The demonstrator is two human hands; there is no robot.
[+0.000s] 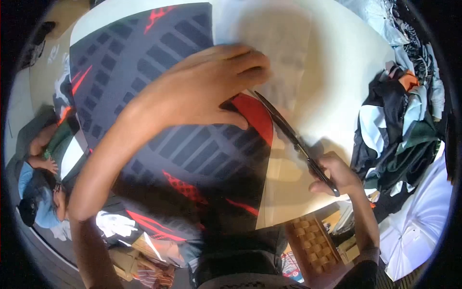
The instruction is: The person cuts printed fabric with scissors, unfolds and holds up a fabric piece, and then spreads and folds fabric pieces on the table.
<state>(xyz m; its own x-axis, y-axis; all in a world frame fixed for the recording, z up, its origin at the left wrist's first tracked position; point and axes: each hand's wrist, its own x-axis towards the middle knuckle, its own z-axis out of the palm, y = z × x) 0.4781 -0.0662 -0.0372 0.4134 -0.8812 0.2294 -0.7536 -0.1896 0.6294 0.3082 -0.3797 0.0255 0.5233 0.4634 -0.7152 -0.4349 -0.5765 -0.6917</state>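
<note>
My right hand (pixel 337 174) is closed around the handles of the long black scissors (pixel 294 139), whose blades slant up and away along the red edge of the dark patterned cloth (pixel 192 149). My left hand (pixel 214 86) lies over that cloth, thumb and fingers spread around the red part near the blade tips; I cannot tell whether they pinch it. The cloth covers much of the pale table (pixel 332 96).

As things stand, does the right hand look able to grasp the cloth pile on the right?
Probably not: the cloth pile looks near, with nothing visible between, but the right hand holds scissors.
</note>
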